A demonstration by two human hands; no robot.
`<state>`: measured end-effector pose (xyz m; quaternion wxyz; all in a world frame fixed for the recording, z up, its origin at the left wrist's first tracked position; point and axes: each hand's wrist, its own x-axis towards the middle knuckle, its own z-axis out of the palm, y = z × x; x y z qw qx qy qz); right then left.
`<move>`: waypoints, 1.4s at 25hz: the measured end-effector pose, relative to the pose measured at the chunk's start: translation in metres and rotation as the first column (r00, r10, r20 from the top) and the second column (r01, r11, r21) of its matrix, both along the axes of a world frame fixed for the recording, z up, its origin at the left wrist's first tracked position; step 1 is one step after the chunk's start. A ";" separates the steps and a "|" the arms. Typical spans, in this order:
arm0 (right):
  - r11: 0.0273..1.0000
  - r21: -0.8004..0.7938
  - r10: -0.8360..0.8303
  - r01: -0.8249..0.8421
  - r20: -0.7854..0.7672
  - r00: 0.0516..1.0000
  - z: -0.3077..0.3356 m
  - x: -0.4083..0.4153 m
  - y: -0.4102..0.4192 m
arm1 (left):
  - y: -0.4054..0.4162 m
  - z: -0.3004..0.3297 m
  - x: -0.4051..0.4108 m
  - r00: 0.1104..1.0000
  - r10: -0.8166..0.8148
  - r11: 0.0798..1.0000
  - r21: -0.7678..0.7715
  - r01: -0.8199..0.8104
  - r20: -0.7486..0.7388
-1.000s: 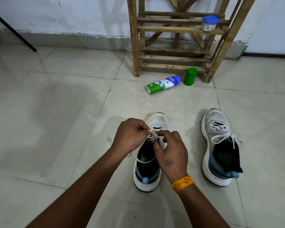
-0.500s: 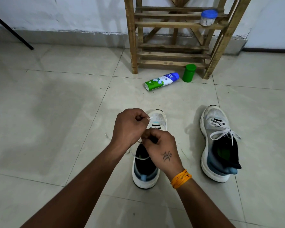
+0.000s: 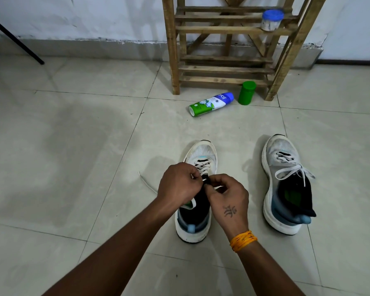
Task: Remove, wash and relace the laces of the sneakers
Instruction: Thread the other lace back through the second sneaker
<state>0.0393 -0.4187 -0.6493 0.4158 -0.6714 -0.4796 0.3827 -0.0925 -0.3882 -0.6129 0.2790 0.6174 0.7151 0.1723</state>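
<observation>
Two white sneakers stand on the tiled floor, toes pointing away from me. Over the left sneaker (image 3: 202,153) both hands work its white lace (image 3: 201,166). My left hand (image 3: 178,182) has its fingers curled and pinches the lace at the upper eyelets. My right hand (image 3: 228,197) pinches the lace close beside it, above the tongue. One loose lace end (image 3: 146,184) trails on the floor left of my left hand. The right sneaker (image 3: 284,184) stands apart with its lace (image 3: 293,170) tied in a bow.
A wooden rack (image 3: 226,48) stands against the wall ahead, with a blue-lidded jar (image 3: 271,19) on a slat. A green and blue bottle (image 3: 210,103) lies on the floor before it beside an upright green container (image 3: 246,92). A black rod (image 3: 15,42) slants at far left.
Both hands shifted slightly toward me along the left sneaker's lacing, still pinching the lace. A loose lace end now shows on the floor to the left.
</observation>
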 end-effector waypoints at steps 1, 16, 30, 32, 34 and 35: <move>1.000 0.004 -0.013 0.013 -0.025 1.000 -0.001 0.000 0.000 | 0.001 -0.001 0.001 1.000 0.001 1.000 -0.013 -0.001 0.008; 0.991 0.092 -0.083 0.095 -0.125 0.989 -0.010 -0.003 -0.008 | 0.018 0.008 -0.001 0.788 0.400 0.883 -0.426 -0.195 0.467; 0.982 0.175 -0.064 0.072 -0.049 0.997 -0.017 -0.008 -0.010 | 0.018 -0.001 0.000 0.788 0.422 0.864 -0.462 -0.200 0.449; 0.981 0.183 -0.055 0.063 -0.047 0.997 -0.017 -0.009 -0.011 | 0.018 -0.001 0.000 0.780 0.428 0.861 -0.468 -0.199 0.456; 0.981 0.187 -0.034 0.043 -0.052 0.998 -0.017 -0.008 -0.011 | 0.019 -0.004 0.001 0.827 0.386 0.883 -0.424 -0.203 0.409; 0.981 0.195 -0.017 0.025 -0.043 0.999 -0.018 -0.007 -0.011 | 0.019 -0.004 0.003 0.857 0.356 0.898 -0.389 -0.204 0.373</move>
